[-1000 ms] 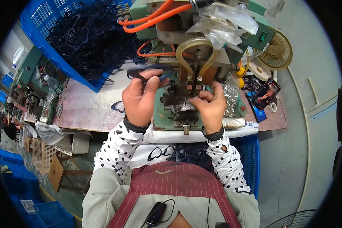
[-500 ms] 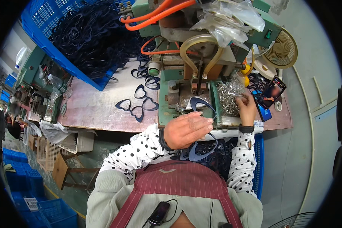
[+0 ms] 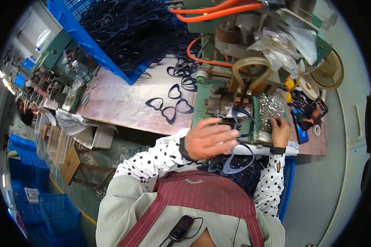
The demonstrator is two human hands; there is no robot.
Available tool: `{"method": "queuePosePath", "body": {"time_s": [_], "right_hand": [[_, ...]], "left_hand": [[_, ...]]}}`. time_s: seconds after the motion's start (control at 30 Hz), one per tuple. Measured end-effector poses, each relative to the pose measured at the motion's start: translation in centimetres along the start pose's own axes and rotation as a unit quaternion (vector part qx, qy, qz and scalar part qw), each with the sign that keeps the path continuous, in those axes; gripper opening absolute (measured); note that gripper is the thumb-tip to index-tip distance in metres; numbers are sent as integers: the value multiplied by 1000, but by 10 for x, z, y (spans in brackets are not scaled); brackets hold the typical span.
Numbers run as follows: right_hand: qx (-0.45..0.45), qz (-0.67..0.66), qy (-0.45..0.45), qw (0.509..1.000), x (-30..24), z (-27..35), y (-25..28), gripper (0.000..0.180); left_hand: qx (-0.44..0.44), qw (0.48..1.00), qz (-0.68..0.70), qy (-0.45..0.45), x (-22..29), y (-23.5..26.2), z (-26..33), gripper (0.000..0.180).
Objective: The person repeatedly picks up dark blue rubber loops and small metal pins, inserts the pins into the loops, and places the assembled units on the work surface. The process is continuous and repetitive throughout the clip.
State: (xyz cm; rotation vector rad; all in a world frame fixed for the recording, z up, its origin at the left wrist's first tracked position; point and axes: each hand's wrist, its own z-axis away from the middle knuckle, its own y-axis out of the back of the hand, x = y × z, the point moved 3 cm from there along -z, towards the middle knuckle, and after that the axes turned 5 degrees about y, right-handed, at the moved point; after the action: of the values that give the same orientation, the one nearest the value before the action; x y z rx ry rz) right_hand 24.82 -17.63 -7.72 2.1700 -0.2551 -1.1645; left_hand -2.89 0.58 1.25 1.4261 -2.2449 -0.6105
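My left hand [image 3: 212, 140] is stretched out in front of the press, palm down, fingers apart and slightly blurred. Its fingertips are at the narrow part of a dark blue piece with two heart-shaped loops [image 3: 240, 165]. The upper loop [image 3: 254, 123] reaches under the press head [image 3: 242, 99]; the lower one hangs over the table's front edge. Whether the fingertips touch it, I cannot tell. My right hand [image 3: 280, 131] is at the tray of small shiny metal parts [image 3: 270, 109], fingertips pinched together among them. What they grip is too small to make out.
Several loose dark blue heart loops [image 3: 168, 114] lie on the table [image 3: 123, 105] left of the press. A blue crate [image 3: 115, 68] heaped with similar pieces stands behind them. On the right are a phone [image 3: 313, 116], a tape roll [image 3: 316, 130] and a fan [image 3: 327, 70]. Orange hoses [image 3: 218, 13] cross above.
The view has shifted, so the bench appears farther right and higher. My left hand's fingers have spread and moved slightly back from the looped piece. My right hand stays at the metal parts.
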Motion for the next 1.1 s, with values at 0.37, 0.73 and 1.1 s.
{"method": "queuePosePath", "body": {"time_s": [0.37,0.73,1.1], "right_hand": [[52,-18,2,999,-19,7,1,11],[121,102,190,969,-39,8,1,8],[-16,-286,27,958,-140,-4,9,13]], "left_hand": [[-393,823,-193,362,-155,80,165,20],[124,808,151,555,-144,70,112,17],[22,998,-53,21,-6,10,-30,39]]}}
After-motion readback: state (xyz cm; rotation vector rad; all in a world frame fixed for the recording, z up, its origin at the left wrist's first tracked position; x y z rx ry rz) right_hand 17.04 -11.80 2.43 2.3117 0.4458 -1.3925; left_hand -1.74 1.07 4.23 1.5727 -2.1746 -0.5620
